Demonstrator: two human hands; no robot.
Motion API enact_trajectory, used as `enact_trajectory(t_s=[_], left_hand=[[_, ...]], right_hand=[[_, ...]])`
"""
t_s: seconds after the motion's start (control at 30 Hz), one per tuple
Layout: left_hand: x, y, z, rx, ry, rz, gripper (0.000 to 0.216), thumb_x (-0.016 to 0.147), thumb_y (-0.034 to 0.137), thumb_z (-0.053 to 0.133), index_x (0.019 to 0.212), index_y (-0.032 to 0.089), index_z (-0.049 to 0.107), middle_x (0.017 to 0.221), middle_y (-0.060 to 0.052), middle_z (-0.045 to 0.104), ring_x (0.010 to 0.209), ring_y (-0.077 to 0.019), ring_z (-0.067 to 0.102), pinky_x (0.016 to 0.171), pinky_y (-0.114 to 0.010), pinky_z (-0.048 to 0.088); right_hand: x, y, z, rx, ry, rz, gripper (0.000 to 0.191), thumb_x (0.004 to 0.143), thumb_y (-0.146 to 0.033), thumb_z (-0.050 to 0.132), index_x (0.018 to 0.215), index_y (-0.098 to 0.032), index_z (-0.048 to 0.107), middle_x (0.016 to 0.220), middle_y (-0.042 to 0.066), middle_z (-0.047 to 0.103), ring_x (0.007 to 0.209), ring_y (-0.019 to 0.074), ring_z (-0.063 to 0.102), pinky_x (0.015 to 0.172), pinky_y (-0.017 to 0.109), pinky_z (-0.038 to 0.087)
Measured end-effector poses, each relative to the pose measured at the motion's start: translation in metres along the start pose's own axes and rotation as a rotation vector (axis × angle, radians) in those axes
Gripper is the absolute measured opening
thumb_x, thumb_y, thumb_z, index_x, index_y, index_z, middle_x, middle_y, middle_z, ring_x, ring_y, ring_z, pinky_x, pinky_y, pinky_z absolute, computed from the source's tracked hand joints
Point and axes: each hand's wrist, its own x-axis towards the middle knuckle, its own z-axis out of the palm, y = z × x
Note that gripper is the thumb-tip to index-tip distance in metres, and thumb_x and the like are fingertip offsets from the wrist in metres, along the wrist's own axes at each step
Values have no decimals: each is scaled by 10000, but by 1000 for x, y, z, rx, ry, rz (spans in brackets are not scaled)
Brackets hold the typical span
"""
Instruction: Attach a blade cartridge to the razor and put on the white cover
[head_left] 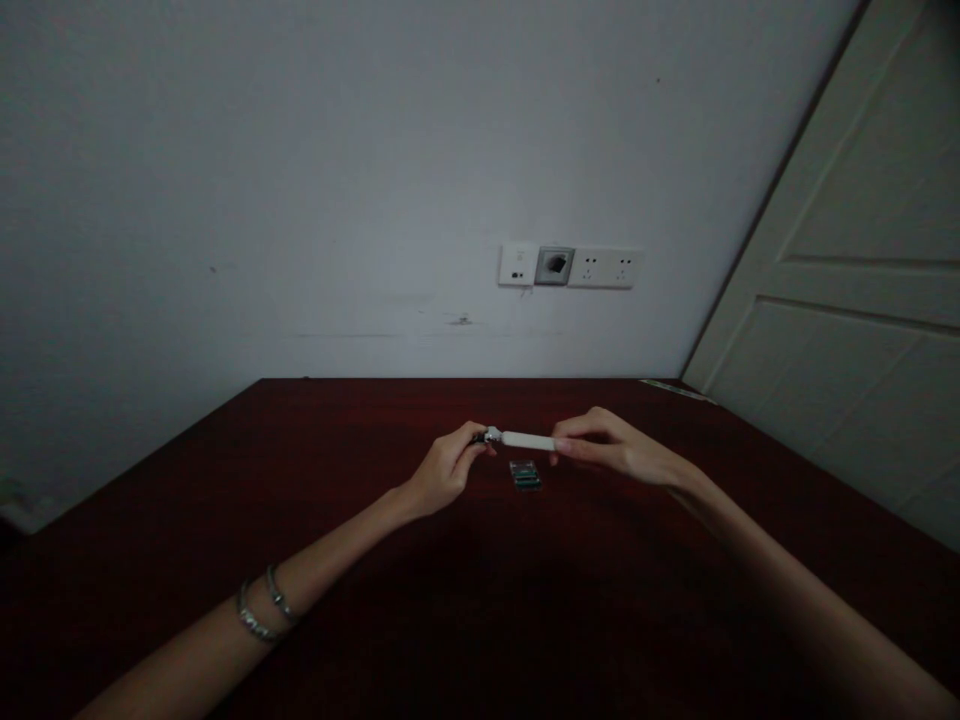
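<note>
Between my two hands lies a slim white-handled tool (528, 440), held nearly level above the table. My left hand (444, 468) pinches its left end, where a small silvery and dark head joins the handle; the fingers partly cover this head, so its exact kind cannot be made out. At the other end, my right hand (611, 443) grips the white handle between thumb and fingers. Just below the tool, a small clear flat pack (525, 476) with dark bands rests on the table. Two silvery bracelets circle my left forearm.
The dark red table (480, 620) reaches back to a pale wall. A row of wall sockets (602, 268) sits above its far edge. At right leans a panelled white door (862, 300), and a thin pale strip (679, 390) lies near the far right corner.
</note>
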Motion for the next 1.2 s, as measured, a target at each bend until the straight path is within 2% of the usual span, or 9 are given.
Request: enact_trajectory(t_s=[0.1, 0.23, 0.4, 0.5, 0.67, 0.93, 1.2], left_hand=[[-2, 2, 3, 9, -24, 46, 151, 878, 171, 379, 924, 144, 520, 815, -48, 597, 741, -128, 562, 708, -257, 435], [-3, 5, -1, -28, 7, 63, 172, 890, 180, 364, 917, 139, 529, 841, -60, 606, 781, -132, 571, 738, -260, 438], [0, 2, -8, -83, 76, -33, 182, 895, 222, 376, 910, 138, 537, 860, -61, 617, 785, -133, 572, 748, -269, 441], [2, -2, -8, -157, 120, -102, 175, 891, 240, 387, 915, 139, 528, 839, -54, 623, 770, -134, 579, 722, -268, 450], [9, -5, -7, -337, 183, -194, 144, 869, 255, 430, 868, 133, 507, 793, -47, 617, 766, -144, 605, 710, -279, 472], [12, -16, 0, -550, 169, -322, 195, 821, 315, 516, 864, 125, 511, 775, -48, 620, 751, -157, 630, 711, -311, 513], [11, -17, 8, -583, 153, -332, 234, 806, 346, 544, 850, 117, 521, 748, -46, 629, 724, -152, 633, 701, -310, 522]], right_hand=[[6, -1, 2, 15, -34, -31, 390, 858, -456, 426, 729, -144, 621, 562, -32, 418, 529, 88, 348, 508, 235, 253], [3, 25, -4, -49, -36, 38, 390, 840, -458, 450, 731, -137, 642, 571, -19, 457, 532, 96, 360, 512, 241, 262], [-8, 47, -9, -56, -23, 194, 404, 824, -482, 452, 820, -145, 674, 591, -1, 498, 557, 118, 395, 526, 248, 289], [-9, 47, -4, -16, 32, 150, 387, 845, -461, 425, 873, -157, 661, 714, 22, 546, 666, 144, 464, 618, 270, 350], [-9, 58, 21, 5, 89, 82, 356, 857, -430, 434, 800, -152, 650, 829, 51, 540, 739, 152, 495, 695, 295, 389], [-23, 70, 74, -37, 133, 134, 292, 863, -373, 460, 962, -189, 665, 866, 56, 514, 769, 157, 510, 691, 287, 419], [-22, 73, 96, -156, 115, 79, 268, 870, -323, 460, 1038, -230, 648, 920, 57, 518, 863, 178, 500, 770, 313, 419]])
